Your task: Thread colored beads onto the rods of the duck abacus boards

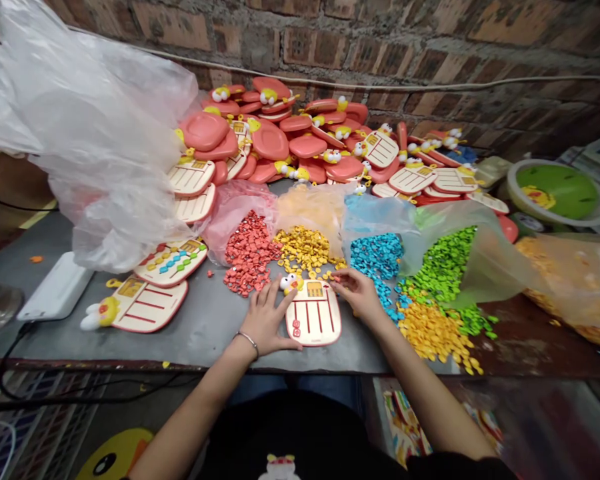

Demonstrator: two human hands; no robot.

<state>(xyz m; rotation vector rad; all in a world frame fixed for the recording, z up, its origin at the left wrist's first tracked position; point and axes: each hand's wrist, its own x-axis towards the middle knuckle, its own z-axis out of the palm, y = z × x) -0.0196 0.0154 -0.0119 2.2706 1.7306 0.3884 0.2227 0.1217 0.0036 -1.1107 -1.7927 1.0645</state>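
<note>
A cream toy board [321, 328] with a red rim, dark red slots and a yellow character head with white eyes lies flat in front of me. Two red pieces [296, 328] sit low in its leftmost slot. My left hand [266, 319] is at the board's left side, fingers spread and thumb by the lower edge, holding it steady. At the upper right corner, the thumb and fingers of my right hand [357, 293] are pinched together; whatever is between them is too small to make out. Red beads [250, 250] and yellow beads [305, 247] lie just beyond the board.
Blue beads [376, 257], green beads [447, 263] and orange beads [433, 330] are heaped to the right. Red-backed boards [307, 147] pile against the brick wall. At left are a filled board [173, 263], another board [150, 307], a white power bank [55, 287] and plastic bags [95, 133].
</note>
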